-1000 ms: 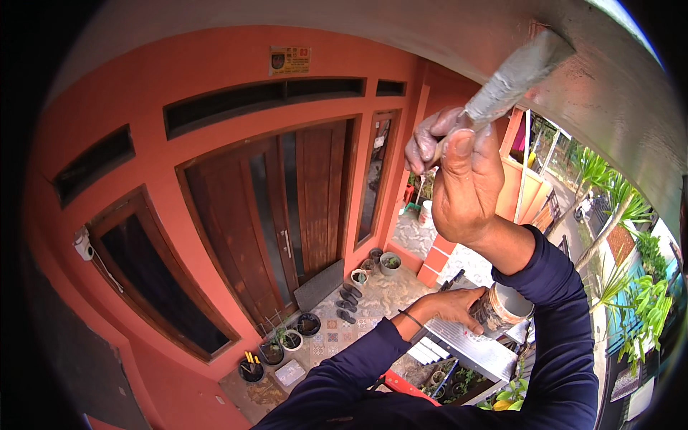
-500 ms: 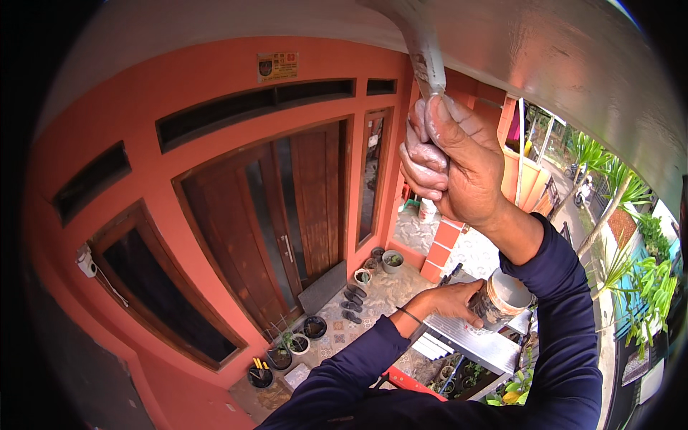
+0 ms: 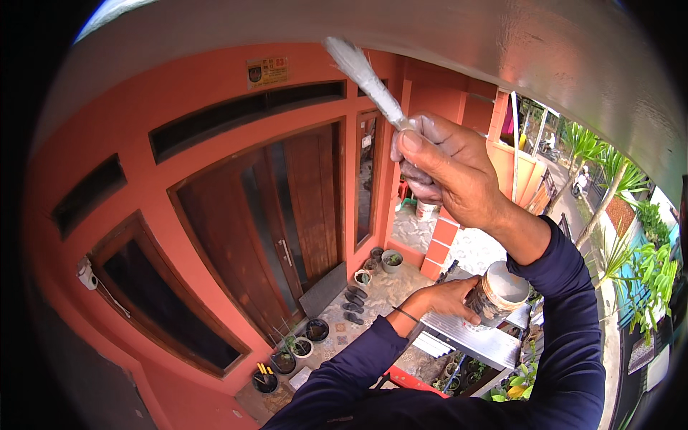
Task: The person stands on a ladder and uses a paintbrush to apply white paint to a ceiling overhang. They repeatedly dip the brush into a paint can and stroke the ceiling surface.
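Note:
My right hand (image 3: pixel 451 168) is closed round the handle of a paintbrush (image 3: pixel 367 80). White paint coats its bristles, which point up and left just below the grey ceiling (image 3: pixel 459 29). Whitish smears show on the fingers of that hand. Lower down, my left hand (image 3: pixel 448 301) grips the side of a paint-spattered can (image 3: pixel 499 295), its mouth tilted up and pale paint visible inside. The can is near my right forearm, above a metal-topped surface (image 3: pixel 476 340).
An orange wall with a wooden double door (image 3: pixel 269 222) stands at the left. Below are potted plants (image 3: pixel 302 347), sandals (image 3: pixel 353 304) and a patterned tile floor (image 3: pixel 333 333). Palms (image 3: pixel 613 172) and a lane lie to the right.
The paintbrush has come away from the ceiling and swung left, its bristles now fully in sight. My right hand has lowered slightly. My left hand still holds the can in about the same place.

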Demonstrator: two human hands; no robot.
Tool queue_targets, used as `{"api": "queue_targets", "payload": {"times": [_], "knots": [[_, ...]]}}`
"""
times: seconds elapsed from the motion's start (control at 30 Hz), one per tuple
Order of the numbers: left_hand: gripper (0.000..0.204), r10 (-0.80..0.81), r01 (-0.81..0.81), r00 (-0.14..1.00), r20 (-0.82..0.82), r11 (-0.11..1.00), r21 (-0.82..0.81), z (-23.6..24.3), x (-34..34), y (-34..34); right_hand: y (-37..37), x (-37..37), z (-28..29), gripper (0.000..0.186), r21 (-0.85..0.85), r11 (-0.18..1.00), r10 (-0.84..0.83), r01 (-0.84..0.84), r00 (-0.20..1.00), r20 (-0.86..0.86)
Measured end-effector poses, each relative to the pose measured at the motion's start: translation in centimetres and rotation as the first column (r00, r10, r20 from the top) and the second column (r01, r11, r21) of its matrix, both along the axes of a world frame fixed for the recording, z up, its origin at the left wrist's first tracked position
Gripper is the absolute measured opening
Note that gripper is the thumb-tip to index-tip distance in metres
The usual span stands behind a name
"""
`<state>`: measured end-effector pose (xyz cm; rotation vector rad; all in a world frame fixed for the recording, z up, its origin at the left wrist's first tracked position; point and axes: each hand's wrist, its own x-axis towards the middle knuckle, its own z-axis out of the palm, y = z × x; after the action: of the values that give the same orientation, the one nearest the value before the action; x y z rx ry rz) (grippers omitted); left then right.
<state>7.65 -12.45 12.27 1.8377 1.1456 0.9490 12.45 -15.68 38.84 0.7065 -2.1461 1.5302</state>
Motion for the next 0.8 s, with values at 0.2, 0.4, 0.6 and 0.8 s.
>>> {"api": "queue_targets", "payload": {"times": [0.2, 0.4, 0.6, 0.8], "knots": [[0.115, -0.017, 0.016, 0.999, 0.037, 0.999, 0.039, 0.0, -0.1, 0.0, 3.4, 1.9, -0.4, 0.039, -0.188, 0.981, 0.005, -0.050, 0.972, -0.234], [0.113, -0.001, -0.001, 0.999, 0.032, 0.998, 0.056, -0.6, -0.2, 0.3, 6.8, 1.7, -4.7, 0.039, -0.353, 0.929, -0.052, -0.110, 0.906, -0.419], [0.112, 0.015, -0.014, 1.000, -0.012, 0.998, 0.054, -0.5, -0.2, 0.3, 6.5, 2.8, -3.8, 0.040, 0.078, 0.919, -0.327, 0.386, 0.858, -0.395], [0.112, -0.002, 0.002, 0.999, 0.040, 1.000, 0.012, -0.7, -0.2, 0.3, 10.8, 1.8, -1.6, 0.036, -0.157, 0.866, -0.493, 0.475, 0.759, -0.424]]}}
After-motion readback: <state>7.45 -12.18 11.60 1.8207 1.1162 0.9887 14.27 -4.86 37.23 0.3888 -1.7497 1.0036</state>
